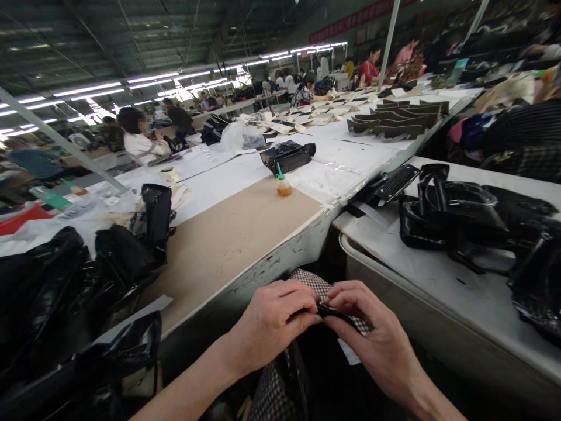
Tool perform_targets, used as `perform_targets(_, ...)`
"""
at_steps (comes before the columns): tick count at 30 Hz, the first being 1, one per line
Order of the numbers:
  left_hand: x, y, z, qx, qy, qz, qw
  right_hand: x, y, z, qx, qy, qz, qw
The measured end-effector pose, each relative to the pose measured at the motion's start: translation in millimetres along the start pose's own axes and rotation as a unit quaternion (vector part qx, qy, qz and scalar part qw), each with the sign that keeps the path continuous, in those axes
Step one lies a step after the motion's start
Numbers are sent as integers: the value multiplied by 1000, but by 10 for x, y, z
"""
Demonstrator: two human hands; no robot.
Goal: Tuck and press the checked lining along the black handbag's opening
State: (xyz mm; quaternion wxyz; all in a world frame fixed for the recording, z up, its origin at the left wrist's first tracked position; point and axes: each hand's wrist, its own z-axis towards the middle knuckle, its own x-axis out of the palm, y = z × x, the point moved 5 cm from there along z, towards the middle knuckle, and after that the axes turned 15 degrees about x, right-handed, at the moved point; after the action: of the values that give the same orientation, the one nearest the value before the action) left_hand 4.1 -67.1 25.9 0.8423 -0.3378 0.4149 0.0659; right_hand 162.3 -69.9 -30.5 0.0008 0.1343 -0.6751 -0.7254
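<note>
The left hand [274, 316] and right hand [372, 330] pinch the black edge of a dark-and-white checked cloth piece [309, 279] between thumbs and fingertips, just off a long white table [201, 196] with a flat tan sheet [236, 234] on top, in a big room with bright lights [92, 93] in rows.
</note>
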Motion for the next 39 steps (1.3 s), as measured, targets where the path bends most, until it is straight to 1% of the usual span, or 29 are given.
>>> perform_targets(4, -31, -7, -1, -1, -28, -13, 1000, 25, -185, -26, 132, 52, 25, 990)
perform_targets(5, -33, -9, -2, -4, -33, -14, 999, 24, -212, -36, 152, 62, 15, 986)
perform_targets(7, -27, -8, -2, -14, -36, -14, 999, 9, -227, -45, 166, 72, -16, 983)
perform_targets(10, -4, -1, 10, -24, -30, -10, 999, -8, -203, -34, 155, 82, -44, 984)
perform_targets(14, 34, 6, 47, -19, -9, -19, 1000, -13, -201, -11, 142, 94, -41, 985)
perform_targets(17, 60, 10, 73, -14, 15, -40, 999, -28, -216, -4, 139, 93, -40, 985)
perform_targets(21, 76, 24, 93, -15, 49, -78, 996, -42, -191, 8, 135, 107, -35, 984)
perform_targets(24, 88, 36, 94, -21, 58, -104, 993, -50, -197, 28, 136, 114, -36, 984)
perform_targets(26, 86, 54, 84, -40, 37, -102, 993, -57, -230, 41, 134, 111, -32, 984)
perform_targets(29, 75, 72, 63, -71, -26, -75, 994, -65, -285, 46, 129, 99, -14, 987)
perform_targets(32, 77, 61, 58, -77, -72, -57, 993, -54, -292, 36, 117, 96, -4, 989)
perform_targets(35, 80, 50, 61, -76, -89, -45, 992, -41, -251, 25, 102, 91, -13, 991)
perform_targets(39, 68, 34, 58, -59, -93, -27, 994, -51, -168, 2, 90, 73, -30, 993)
